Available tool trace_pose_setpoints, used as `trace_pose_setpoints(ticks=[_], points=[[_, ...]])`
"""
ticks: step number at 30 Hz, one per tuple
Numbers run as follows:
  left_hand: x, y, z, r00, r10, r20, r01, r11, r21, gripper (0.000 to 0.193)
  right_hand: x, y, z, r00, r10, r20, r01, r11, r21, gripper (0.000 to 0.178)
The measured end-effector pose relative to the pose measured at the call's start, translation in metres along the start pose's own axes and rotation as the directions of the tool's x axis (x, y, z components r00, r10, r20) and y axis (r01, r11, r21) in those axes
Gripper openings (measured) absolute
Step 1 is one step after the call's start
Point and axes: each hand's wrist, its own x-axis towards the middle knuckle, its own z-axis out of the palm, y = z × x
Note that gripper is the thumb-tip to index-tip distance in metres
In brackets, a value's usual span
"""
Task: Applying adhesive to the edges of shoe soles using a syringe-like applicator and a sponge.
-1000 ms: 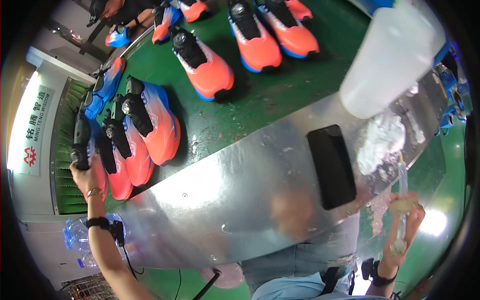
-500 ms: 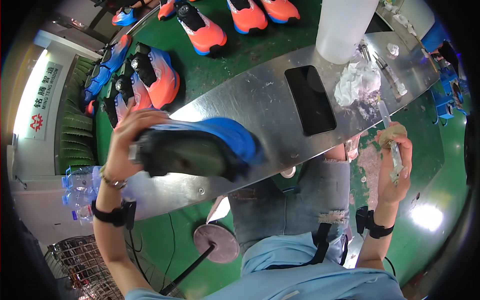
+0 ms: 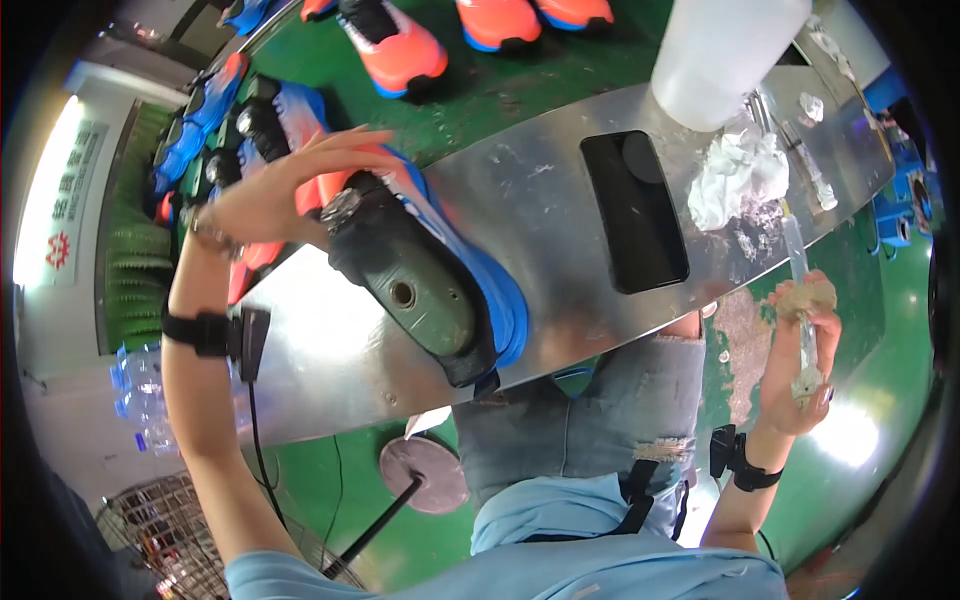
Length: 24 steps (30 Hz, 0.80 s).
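A coral-and-blue running shoe (image 3: 500,305) with a black collar rests on the metal bench in front of me, its heel end toward me. A dark green shoe last (image 3: 425,310) with a round hole fills its opening. My left hand (image 3: 275,195) lies over the shoe's far end, fingers stretched out; its thumb is mostly hidden. Held off to the right, beyond the bench edge, my right hand (image 3: 800,375) is closed around a slim translucent stick-like tool (image 3: 795,240) with a beige lump round its middle. The tool's exact kind is unclear.
A black phone (image 3: 635,215) lies mid-bench (image 3: 530,200). Right of it are crumpled white tissue (image 3: 738,180), a white cylindrical container (image 3: 725,60) and thin tools (image 3: 805,165). More shoes (image 3: 395,50) stand on the green surface behind. Plastic bottles (image 3: 140,390) stand at left.
The shoe has turned, its far end swinging up and away from me, and it now rests on the bench. My left hand has loosened, fingers stretching out. My right hand still holds its tool.
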Motion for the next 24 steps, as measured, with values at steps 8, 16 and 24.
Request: trace_pose_setpoints(ticks=[8, 16, 24], points=[[0.009, -0.050, 0.082, 0.704, -0.552, -0.447, 0.179, 0.747, -0.640, 0.053, -0.005, 0.002, -0.005, 0.996, 0.084, 0.034, -0.083, 0.996, -0.033, 0.064], [0.028, 0.047, 0.045, 0.290, -0.565, -0.772, -0.200, 0.753, -0.626, 0.036, 0.000, -0.013, 0.004, 0.975, 0.218, -0.037, -0.211, 0.969, 0.132, 0.067], [-0.006, 0.150, 0.037, 0.281, 0.095, -0.955, -0.373, 0.928, -0.017, 0.071, 0.025, -0.092, 0.067, 0.953, -0.143, 0.268, -0.001, 0.881, 0.472, 0.057]])
